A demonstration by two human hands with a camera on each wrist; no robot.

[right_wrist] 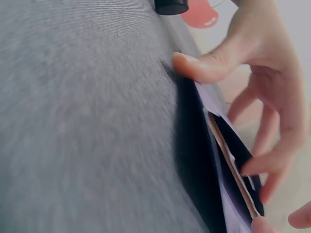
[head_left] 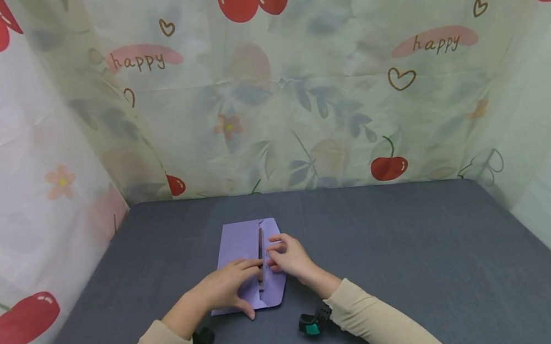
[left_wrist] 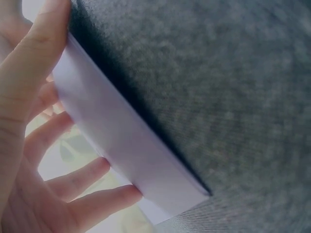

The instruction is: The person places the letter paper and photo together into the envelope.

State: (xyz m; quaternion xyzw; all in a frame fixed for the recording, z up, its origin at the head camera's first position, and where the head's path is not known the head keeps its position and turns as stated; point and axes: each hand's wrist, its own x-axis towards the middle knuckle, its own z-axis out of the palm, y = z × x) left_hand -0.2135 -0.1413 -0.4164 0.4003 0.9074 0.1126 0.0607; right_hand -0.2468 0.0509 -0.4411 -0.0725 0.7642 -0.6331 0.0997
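Note:
A purple envelope [head_left: 237,242] lies on the dark table with its long flap spread toward the right and its mouth parted. Inside the mouth shows a thin brown edge [right_wrist: 226,145]; its kind cannot be made out. My left hand [head_left: 229,284] rests over the envelope, thumb at the near edge, fingers reaching to the mouth. In the left wrist view the left fingers [left_wrist: 92,204] are spread and touch the envelope. My right hand [head_left: 291,259] is at the flap side, fingers loosely bent. Its fingertips [right_wrist: 262,225] are near the mouth, thumb and finger apart.
A dark grey cloth covers the table [head_left: 388,261]. Black wrist devices, one with a green patch [head_left: 312,329], sit below the wrists. A printed curtain [head_left: 319,107] with cherries and hearts encloses the back and sides.

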